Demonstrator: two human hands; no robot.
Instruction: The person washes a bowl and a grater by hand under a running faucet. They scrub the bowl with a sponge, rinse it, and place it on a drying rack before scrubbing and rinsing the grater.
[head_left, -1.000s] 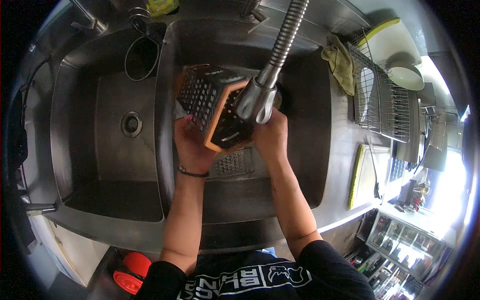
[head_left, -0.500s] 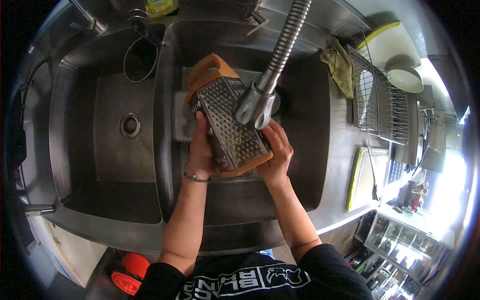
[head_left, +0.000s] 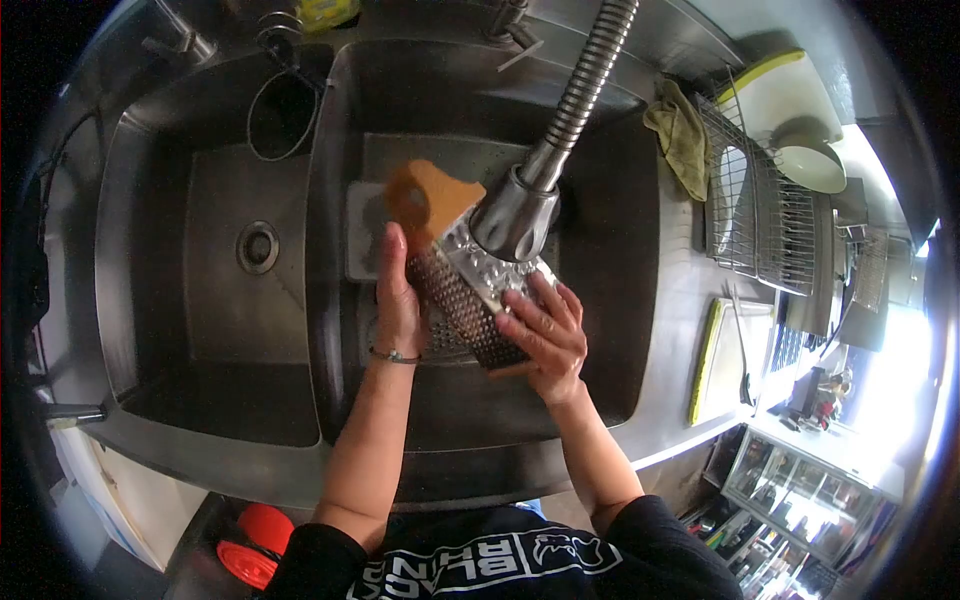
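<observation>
A metal box grater (head_left: pixel 465 300) with an orange handle (head_left: pixel 432 200) is tilted over the right sink basin, its top pointing up and left. My right hand (head_left: pixel 550 335) grips its lower right part, fingers laid across one face. Along the grater's left side rests my left hand (head_left: pixel 400 305), thumb pointing up and its other fingers hidden behind the grater. Just above the grater hangs the spray head (head_left: pixel 515 215) of the tap, covering part of one face. Wet, shiny spots show on the metal below it.
The left basin (head_left: pixel 215 330) holds a dark strainer-like vessel (head_left: pixel 283 115) at its back. A pale tray (head_left: pixel 365 255) lies in the right basin. To the right are a green cloth (head_left: pixel 680 140), a wire dish rack (head_left: pixel 760 220) and a cutting board (head_left: pixel 733 360).
The grater has turned in my hands, so a different face shows, and its handle has come lower. My right hand's fingers now lie across its face. The spray head has shifted slightly right.
</observation>
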